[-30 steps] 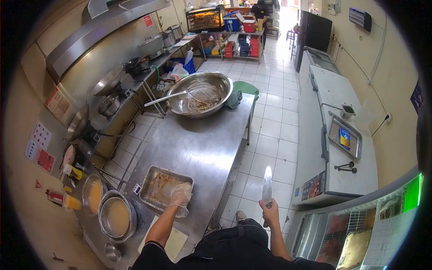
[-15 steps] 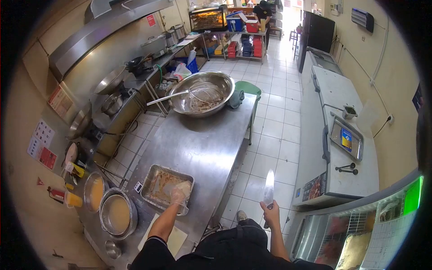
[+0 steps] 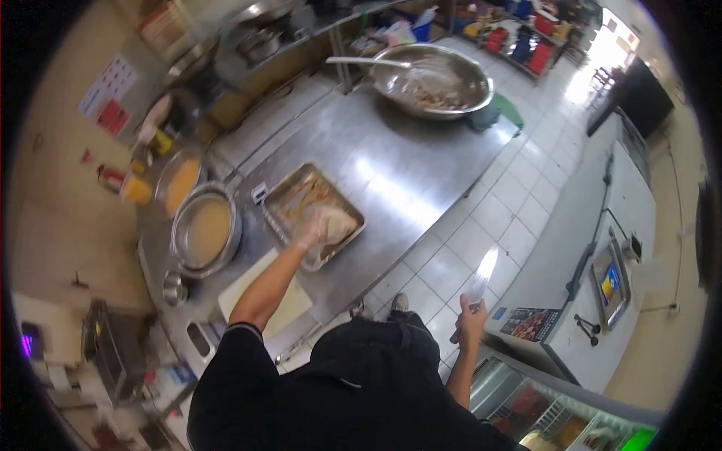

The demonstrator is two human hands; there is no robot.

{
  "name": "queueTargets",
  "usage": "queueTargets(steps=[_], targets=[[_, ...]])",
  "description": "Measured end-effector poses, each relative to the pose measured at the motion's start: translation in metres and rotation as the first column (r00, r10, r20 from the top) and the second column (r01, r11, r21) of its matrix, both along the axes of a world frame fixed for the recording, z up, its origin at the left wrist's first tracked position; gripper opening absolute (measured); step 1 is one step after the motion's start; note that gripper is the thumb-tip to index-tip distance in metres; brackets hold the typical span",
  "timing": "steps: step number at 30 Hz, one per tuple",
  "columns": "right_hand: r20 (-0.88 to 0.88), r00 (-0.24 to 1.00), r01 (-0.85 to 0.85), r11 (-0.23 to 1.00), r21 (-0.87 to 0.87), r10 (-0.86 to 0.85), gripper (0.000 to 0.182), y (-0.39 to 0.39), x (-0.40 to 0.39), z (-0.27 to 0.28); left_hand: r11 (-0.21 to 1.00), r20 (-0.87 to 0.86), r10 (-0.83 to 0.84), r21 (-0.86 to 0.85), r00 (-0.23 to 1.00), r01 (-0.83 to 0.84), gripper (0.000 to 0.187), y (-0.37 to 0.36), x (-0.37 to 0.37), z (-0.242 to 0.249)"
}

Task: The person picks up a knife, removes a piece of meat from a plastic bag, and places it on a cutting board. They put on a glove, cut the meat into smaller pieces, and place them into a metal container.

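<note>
My left hand (image 3: pixel 314 227) reaches into a metal tray (image 3: pixel 272 216) and has its fingers on a pale, floury piece of food (image 3: pixel 340 221) at the tray's right side. Brown residue covers the tray's bottom. Out to the right, over the tiled floor, my right hand (image 3: pixel 471 319) grips the handle of a large knife (image 3: pixel 483 274), its blade pointing up and away. A white cutting board (image 3: pixel 287 304) lies below the tray, partly under my left forearm.
Two metal bowls of yellowish liquid (image 3: pixel 207 231) (image 3: pixel 181 184) stand left of the tray. A big steel bowl (image 3: pixel 474 75) with a long-handled strainer sits at the table's far end. At right is a white freezer (image 3: pixel 560 225) bearing a tray (image 3: pixel 621 297).
The view has turned and shifted, so the table appears tilted and more of the left side shows. My left hand stays at the food in the tray; my right still holds the knife.
</note>
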State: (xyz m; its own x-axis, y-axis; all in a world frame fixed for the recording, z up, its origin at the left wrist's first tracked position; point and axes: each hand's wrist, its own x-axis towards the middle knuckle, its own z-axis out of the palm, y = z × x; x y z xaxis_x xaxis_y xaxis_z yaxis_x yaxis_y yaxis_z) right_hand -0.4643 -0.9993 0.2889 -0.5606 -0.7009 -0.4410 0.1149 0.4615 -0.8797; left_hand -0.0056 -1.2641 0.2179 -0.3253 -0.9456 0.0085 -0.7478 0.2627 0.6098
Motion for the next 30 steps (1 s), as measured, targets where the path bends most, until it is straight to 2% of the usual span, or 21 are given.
queueTargets(steps=[1, 3, 4, 6, 7, 8, 10, 12, 14, 17, 19, 22, 25, 28, 30], targets=[[0.016, 1.000, -0.008, 1.000, -0.006, 0.008, 0.036, -0.002, 0.000, -0.003, 0.991, 0.116, -0.124, -0.026, 0.985, 0.128, 0.044, -0.001, -0.011, 0.033], [0.036, 0.999, -0.033, 0.999, -0.006, 0.033, 0.035, -0.008, 0.002, -0.001, 0.986, 0.142, -0.096, -0.119, 0.985, 0.114, 0.040, 0.021, -0.034, 0.093], [0.041, 0.998, -0.052, 0.999, 0.003, 0.052, 0.034, -0.009, 0.004, 0.004, 0.979, 0.156, -0.089, -0.171, 0.984, 0.115, 0.038, 0.023, -0.038, 0.108], [0.038, 0.996, -0.085, 0.996, 0.016, 0.084, 0.033, -0.012, 0.006, 0.007, 0.972, 0.132, -0.155, -0.156, 0.979, 0.175, 0.037, 0.000, -0.021, 0.069], [0.030, 0.994, -0.101, 0.995, 0.019, 0.101, 0.033, -0.013, 0.006, 0.007, 0.967, 0.119, -0.190, -0.147, 0.975, 0.206, 0.037, -0.003, -0.020, 0.069], [0.023, 0.993, -0.117, 0.993, 0.022, 0.117, 0.033, -0.015, 0.006, 0.007, 0.988, 0.039, -0.139, -0.062, 0.989, 0.142, 0.039, -0.002, -0.018, 0.068], [0.031, 0.991, -0.128, 0.992, 0.013, 0.127, 0.034, -0.019, 0.006, 0.006, 0.992, -0.107, -0.011, 0.128, 0.994, 0.024, 0.043, 0.012, -0.031, 0.110], [0.050, 0.989, -0.139, 0.990, 0.005, 0.139, 0.033, -0.023, 0.007, 0.007, 0.995, 0.057, -0.088, 0.045, 0.995, 0.085, 0.043, -0.015, 0.005, 0.036], [0.078, 0.987, -0.143, 0.990, -0.008, 0.143, 0.033, -0.027, 0.005, 0.009, 0.997, 0.173, -0.072, -0.015, 0.982, 0.075, 0.041, -0.017, 0.016, 0.020], [0.077, 0.984, -0.158, 0.987, -0.009, 0.159, 0.033, -0.034, 0.001, 0.007, 0.993, 0.281, -0.001, -0.110, 0.960, 0.033, 0.036, 0.001, -0.002, 0.091], [0.043, 0.984, -0.171, 0.985, 0.007, 0.171, 0.032, -0.039, -0.002, 0.004, 0.975, 0.378, -0.048, -0.183, 0.924, 0.126, 0.033, 0.012, -0.016, 0.124], [0.028, 0.981, -0.192, 0.981, 0.034, 0.191, 0.032, -0.045, -0.003, 0.005, 0.999, 0.318, -0.009, -0.030, 0.948, 0.019, 0.040, 0.014, -0.027, 0.151], [0.030, 0.975, -0.223, 0.973, 0.058, 0.222, 0.033, -0.052, -0.003, 0.001, 0.987, 0.141, 0.138, 0.067, 0.980, -0.149, 0.033, 0.020, -0.036, 0.193], [0.033, 0.958, -0.288, 0.954, 0.083, 0.286, 0.033, -0.060, -0.007, -0.009, 0.976, -0.010, 0.144, 0.167, 0.989, -0.141, 0.017, 0.006, -0.008, 0.184], [0.036, 0.944, -0.331, 0.939, 0.094, 0.329, 0.034, -0.068, -0.005, -0.011, 0.967, 0.049, 0.154, 0.199, 0.987, -0.161, 0.017, 0.002, 0.002, 0.182]])
